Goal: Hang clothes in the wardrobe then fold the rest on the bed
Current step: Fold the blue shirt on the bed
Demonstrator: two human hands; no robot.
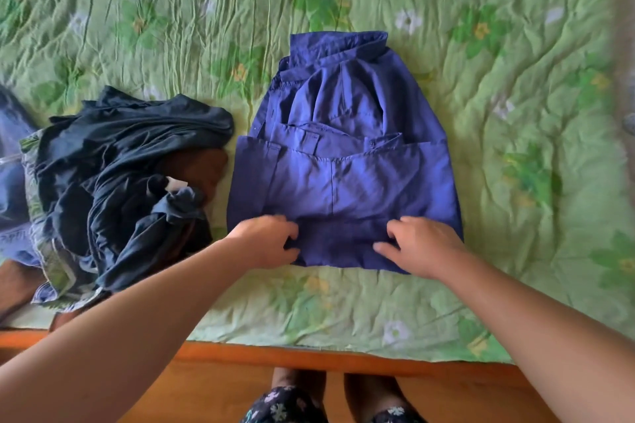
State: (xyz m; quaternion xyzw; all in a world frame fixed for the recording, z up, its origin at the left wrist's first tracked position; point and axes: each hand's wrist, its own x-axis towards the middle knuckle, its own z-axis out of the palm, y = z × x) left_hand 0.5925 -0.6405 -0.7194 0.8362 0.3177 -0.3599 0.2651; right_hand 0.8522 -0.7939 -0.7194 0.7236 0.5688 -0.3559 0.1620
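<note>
A blue-purple shirt (pixel 343 154) lies partly folded on the bed, collar at the far end and sleeves folded inward. My left hand (pixel 271 240) grips its near hem on the left side, fingers curled into the cloth. At the right side of the same hem, my right hand (pixel 422 244) holds the fabric, thumb stretched along the edge. A heap of unfolded dark clothes (pixel 123 182) sits to the left of the shirt.
A green floral quilt (pixel 515 113) covers the bed. The orange wooden bed frame (pixel 309 357) runs along the near edge, and my feet stand on the wood floor below it. More blue fabric (pixel 10 189) lies at the far left.
</note>
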